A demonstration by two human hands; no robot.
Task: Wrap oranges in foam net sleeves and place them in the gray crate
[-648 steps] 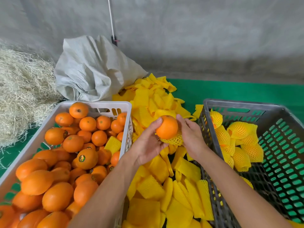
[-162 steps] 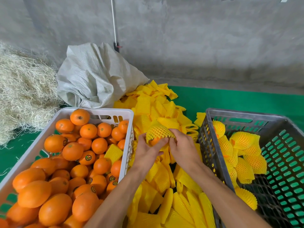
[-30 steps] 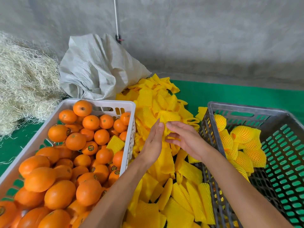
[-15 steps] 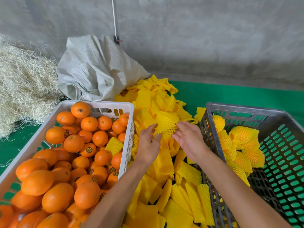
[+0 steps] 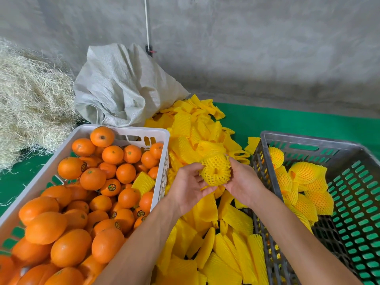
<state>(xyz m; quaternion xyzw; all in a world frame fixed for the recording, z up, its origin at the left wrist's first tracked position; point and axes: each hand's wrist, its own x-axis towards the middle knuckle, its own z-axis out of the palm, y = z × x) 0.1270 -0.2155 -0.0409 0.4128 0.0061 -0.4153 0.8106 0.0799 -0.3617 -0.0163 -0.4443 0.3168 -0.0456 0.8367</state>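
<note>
**Sleeve stretched open, no orange in it yet**

Both hands met above the pile of flat foam sleeves (image 5: 207, 233) that lay on the green mat (image 5: 287, 122) between the two crates. Between them they held one foam net sleeve (image 5: 216, 171), bunched and spread so that its mouth gaped toward the camera. The left hand (image 5: 190, 189) lay palm up with its fingers curled loosely under and against the sleeve's left side; the right hand (image 5: 242, 182) had its fingers curled round the right side, thumb near the top edge. Holding it from two sides probably served to widen the opening so that a fruit could be pushed in. No orange showed inside the net.

The loose oranges (image 5: 92, 177) filled the white crate (image 5: 131, 130), which stood at the left edge of the sleeve pile, within easy reach of the left hand. One stray sleeve (image 5: 143, 182) lay among them near the crate's right wall. The gray crate (image 5: 308, 138) stood at the right edge of the pile, and a cluster of wrapped oranges (image 5: 304, 182) sat against its left wall and back left corner; much of its green-slotted floor was bare, so I judged the task far from finished.

A gray woven sack (image 5: 123, 87) and a heap of straw (image 5: 30, 99) lay behind the white crate, by the concrete wall (image 5: 246, 38).
</note>
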